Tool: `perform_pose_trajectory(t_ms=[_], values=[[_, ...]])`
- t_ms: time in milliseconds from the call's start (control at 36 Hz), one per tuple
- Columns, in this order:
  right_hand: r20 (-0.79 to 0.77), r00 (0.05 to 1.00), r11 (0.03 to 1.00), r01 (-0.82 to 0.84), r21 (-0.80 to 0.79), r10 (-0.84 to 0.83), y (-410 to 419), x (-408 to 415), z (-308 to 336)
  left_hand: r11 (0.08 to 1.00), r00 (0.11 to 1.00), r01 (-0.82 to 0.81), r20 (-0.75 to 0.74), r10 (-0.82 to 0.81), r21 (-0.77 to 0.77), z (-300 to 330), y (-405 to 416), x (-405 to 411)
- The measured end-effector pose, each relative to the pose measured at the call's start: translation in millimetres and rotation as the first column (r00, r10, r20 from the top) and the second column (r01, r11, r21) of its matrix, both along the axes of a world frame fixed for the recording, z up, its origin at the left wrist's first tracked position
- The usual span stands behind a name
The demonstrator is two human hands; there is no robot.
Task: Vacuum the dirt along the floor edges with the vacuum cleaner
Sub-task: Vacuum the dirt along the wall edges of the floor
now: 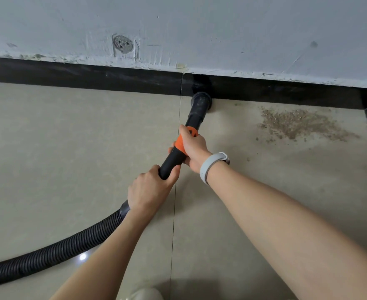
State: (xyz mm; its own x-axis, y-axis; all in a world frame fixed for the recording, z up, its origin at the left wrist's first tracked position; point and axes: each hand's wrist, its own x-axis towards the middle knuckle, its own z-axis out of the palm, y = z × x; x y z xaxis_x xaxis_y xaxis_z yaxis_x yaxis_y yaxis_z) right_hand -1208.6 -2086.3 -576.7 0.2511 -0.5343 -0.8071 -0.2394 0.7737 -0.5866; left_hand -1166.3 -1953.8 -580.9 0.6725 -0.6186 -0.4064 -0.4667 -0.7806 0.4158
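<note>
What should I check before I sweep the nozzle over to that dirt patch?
1. Left hand grips the wand: ok.
2. Right hand grips the orange collar: ok.
3. Nozzle against the baseboard: ok.
4. Dirt lies right of the nozzle, not yet reached: not ok.
5. Hose trails left, clear of the path: ok.
6. Suction running: cannot tell.

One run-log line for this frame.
left hand, right hand: grip wand | nozzle: at baseboard | dirt: right, unvacuumed
</note>
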Motion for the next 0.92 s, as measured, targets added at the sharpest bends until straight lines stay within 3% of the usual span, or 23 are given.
perform_pose_trajectory(t_ms=[667, 917], values=[[0.044, 0.946, 0.947, 0.320, 0.032, -0.321, -61, -84, -5, 0.933, 0.932, 0.351, 0.073, -0.356, 0.076, -1, -80, -46], [0.042, 0.922, 0.923, 0.382, 0.043, -0.384, -75, -91, 3, 0.923, 0.922, 0.377, 0.065, -0.382, 0.078, 11, -93, -53]])
